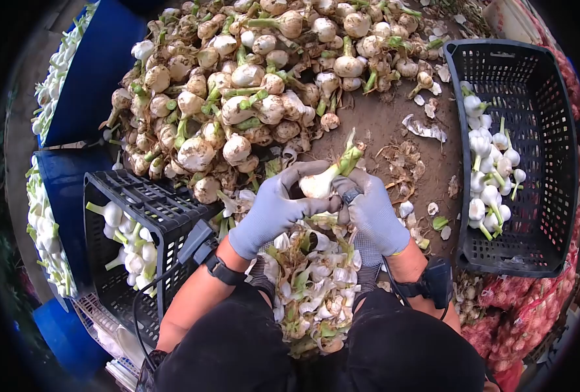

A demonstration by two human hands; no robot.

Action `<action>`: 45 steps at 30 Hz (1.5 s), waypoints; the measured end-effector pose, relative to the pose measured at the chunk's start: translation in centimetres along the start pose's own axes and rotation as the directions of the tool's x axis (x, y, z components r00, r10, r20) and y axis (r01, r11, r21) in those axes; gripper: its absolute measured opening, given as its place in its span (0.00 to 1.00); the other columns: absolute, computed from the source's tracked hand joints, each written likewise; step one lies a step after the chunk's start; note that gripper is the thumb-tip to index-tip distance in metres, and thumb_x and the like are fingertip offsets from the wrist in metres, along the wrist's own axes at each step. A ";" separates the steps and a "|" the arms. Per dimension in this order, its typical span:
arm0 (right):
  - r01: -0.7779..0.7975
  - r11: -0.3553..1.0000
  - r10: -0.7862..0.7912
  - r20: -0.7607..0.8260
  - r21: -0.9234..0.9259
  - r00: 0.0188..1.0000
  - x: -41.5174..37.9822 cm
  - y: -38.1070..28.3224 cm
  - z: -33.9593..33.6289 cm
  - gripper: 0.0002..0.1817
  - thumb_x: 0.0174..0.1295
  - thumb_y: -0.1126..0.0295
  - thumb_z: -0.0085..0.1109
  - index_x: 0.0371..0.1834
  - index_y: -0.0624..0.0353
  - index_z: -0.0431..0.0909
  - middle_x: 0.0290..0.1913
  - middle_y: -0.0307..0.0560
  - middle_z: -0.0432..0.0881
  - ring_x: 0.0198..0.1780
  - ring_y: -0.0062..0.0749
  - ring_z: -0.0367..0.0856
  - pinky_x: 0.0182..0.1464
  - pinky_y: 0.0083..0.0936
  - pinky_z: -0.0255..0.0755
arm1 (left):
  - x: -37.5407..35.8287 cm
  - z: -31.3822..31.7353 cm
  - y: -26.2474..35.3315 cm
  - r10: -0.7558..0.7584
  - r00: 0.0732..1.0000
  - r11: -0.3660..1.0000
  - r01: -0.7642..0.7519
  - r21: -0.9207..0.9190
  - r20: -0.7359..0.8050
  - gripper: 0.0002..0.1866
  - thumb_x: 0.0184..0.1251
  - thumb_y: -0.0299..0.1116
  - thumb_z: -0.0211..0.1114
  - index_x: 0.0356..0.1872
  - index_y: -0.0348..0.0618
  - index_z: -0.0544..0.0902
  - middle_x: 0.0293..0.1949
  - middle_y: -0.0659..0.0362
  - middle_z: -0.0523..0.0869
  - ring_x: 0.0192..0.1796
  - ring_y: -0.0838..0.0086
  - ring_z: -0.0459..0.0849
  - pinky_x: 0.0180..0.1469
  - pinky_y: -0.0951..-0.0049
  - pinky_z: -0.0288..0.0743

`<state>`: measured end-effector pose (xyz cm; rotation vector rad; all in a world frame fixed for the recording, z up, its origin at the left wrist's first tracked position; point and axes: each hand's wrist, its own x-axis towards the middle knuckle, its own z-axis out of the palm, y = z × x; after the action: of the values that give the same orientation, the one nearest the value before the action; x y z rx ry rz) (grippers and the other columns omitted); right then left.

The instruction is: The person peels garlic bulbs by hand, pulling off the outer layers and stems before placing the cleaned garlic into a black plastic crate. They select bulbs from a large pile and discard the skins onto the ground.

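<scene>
Left hand (271, 208) and right hand (376, 212) curled closed on garlic bulb (317, 187); likely light, firm, skin slippery; best gripped round belly, not stem (349, 161).

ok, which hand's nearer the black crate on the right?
Right. The right hand is left of the black crate, across littered ground; the left hand, on the same garlic bulb, is farther left.

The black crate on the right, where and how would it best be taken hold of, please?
Probably by the rim at both short ends, from above: the crate sits open side up, and the garlic lies inside, off those ends.
</scene>
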<state>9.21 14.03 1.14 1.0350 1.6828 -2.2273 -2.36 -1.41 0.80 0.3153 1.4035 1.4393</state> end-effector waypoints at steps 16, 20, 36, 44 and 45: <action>-0.049 0.991 0.046 0.029 0.121 0.999 0.1 0.0 -1.0 0.18 0.74 0.57 0.48 0.44 0.64 0.76 0.22 0.38 0.78 0.16 0.16 0.70 0.18 0.17 0.70 | 0.4 0.2 0.2 -0.036 0.994 0.999 0.035 0.019 0.099 0.33 0.62 0.26 0.70 0.69 0.37 0.70 0.58 0.60 0.79 0.56 0.79 0.79 0.59 0.76 0.74; -0.087 0.990 0.084 0.033 0.107 0.996 0.0 -0.1 -1.1 0.17 0.74 0.59 0.48 0.46 0.65 0.76 0.23 0.39 0.78 0.17 0.17 0.72 0.20 0.15 0.69 | 0.6 0.3 -0.6 0.010 0.998 0.986 -0.021 0.164 0.067 0.32 0.62 0.26 0.71 0.68 0.37 0.70 0.57 0.60 0.80 0.54 0.79 0.80 0.57 0.77 0.75; 0.286 0.945 -0.269 -0.121 0.160 0.956 0.1 1.5 0.3 0.11 0.66 0.73 0.60 0.47 0.66 0.79 0.38 0.44 0.85 0.40 0.24 0.83 0.43 0.24 0.77 | 0.8 2.5 -1.0 -0.059 0.996 0.788 0.087 -0.609 0.067 0.43 0.71 0.64 0.53 0.75 0.44 0.57 0.47 0.56 0.82 0.30 0.77 0.80 0.31 0.79 0.74; -0.017 0.991 0.007 0.079 0.132 0.997 -1.1 2.2 0.3 0.11 0.64 0.77 0.58 0.48 0.69 0.80 0.39 0.46 0.86 0.38 0.28 0.84 0.41 0.26 0.77 | 2.1 -1.2 -2.4 0.175 0.955 0.937 -0.087 0.339 -0.239 0.24 0.79 0.41 0.53 0.66 0.35 0.70 0.44 0.58 0.83 0.42 0.78 0.82 0.44 0.79 0.78; -0.017 0.992 0.007 0.080 0.128 0.997 -1.0 2.3 0.3 0.11 0.64 0.77 0.58 0.48 0.69 0.80 0.39 0.46 0.86 0.38 0.28 0.84 0.41 0.26 0.77 | 2.1 -0.5 -0.9 -0.009 0.951 0.958 0.097 0.271 -0.310 0.20 0.78 0.36 0.54 0.63 0.36 0.74 0.52 0.56 0.82 0.51 0.76 0.81 0.52 0.75 0.77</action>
<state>11.01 12.71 -0.06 0.9676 1.5145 -2.3629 -3.23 -0.27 -1.08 0.2380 1.8653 1.2787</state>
